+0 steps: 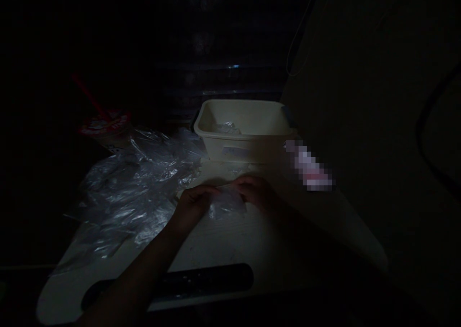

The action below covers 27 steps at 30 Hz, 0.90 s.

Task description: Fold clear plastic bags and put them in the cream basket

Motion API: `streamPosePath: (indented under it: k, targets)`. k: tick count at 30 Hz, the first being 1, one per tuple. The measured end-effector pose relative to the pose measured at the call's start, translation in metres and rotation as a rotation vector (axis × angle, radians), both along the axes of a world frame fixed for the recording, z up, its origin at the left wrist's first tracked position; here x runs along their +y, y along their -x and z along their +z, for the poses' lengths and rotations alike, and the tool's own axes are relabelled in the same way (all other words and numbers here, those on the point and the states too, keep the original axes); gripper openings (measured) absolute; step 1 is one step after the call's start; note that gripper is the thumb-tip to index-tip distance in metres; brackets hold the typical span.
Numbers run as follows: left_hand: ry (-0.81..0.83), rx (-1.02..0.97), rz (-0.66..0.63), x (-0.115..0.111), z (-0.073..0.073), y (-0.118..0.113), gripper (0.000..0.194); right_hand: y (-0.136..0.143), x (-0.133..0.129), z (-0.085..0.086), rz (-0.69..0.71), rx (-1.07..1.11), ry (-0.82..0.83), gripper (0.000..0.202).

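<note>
The left forearm (144, 267) lay nearest the camera, slanting up from the lower left, while the right forearm (306, 228) ran in from the lower right, deep in shadow. Beneath them the pale bench (223, 245), with a dark slot (212, 281) near its front edge, spread across the lower frame. A heap of clear plastic bags (144, 187) covered its left side. The cream tub (266, 147) stood at centre, with clear plastic (228, 127) inside, and the cup (117, 141) at the left. The left hand (192, 204) and right hand (257, 192) met near the centre, palms inward, each grip pinched narrow on the small clear bag (226, 204), which hung between them, its upper edge at the fingertips. Lettering on the cup's red lid (106, 122) and the tub's pale label (236, 151) was too dim to read.
</note>
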<state>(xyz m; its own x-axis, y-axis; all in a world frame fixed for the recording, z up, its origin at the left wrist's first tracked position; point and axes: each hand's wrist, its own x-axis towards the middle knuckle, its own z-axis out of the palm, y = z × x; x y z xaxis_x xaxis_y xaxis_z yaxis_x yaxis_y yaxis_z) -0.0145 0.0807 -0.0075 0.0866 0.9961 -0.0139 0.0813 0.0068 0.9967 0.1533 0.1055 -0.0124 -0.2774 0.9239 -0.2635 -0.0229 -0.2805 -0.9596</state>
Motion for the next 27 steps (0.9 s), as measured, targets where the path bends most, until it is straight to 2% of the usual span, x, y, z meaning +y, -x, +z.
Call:
streamPosePath:
  k: [3,6,9,12,14,18,22,27]
  targets:
    - [-0.135,0.073,0.028,-0.001,-0.002,0.002,0.015,0.000,-0.004,-0.003,-0.009,-0.168,-0.221,0.027]
    - [-0.418,0.406,0.038,-0.004,-0.002,0.002,0.031,-0.001,-0.009,-0.007,-0.045,-0.352,-0.378,0.033]
    - [-0.541,0.736,-0.093,-0.009,-0.004,-0.006,0.041,-0.003,-0.012,-0.006,-0.059,-0.561,-0.574,0.027]
    - [-0.564,0.956,-0.237,-0.014,-0.009,-0.016,0.046,-0.007,-0.015,-0.003,-0.072,-0.731,-0.764,0.025]
    - [-0.583,1.062,-0.279,-0.016,-0.012,-0.020,0.047,-0.009,-0.018,-0.003,-0.069,-0.797,-0.855,0.029]
    - [-0.628,1.178,-0.354,-0.016,-0.014,-0.020,0.046,-0.003,-0.028,-0.005,0.060,-0.873,-0.974,0.039]
    - [-0.632,1.213,-0.418,-0.015,-0.010,-0.016,0.048,0.007,-0.034,-0.009,0.187,-0.991,-1.001,0.049]
    - [-0.669,1.210,-0.419,-0.014,-0.011,-0.012,0.055,0.010,-0.035,-0.010,0.276,-1.139,-1.010,0.057]
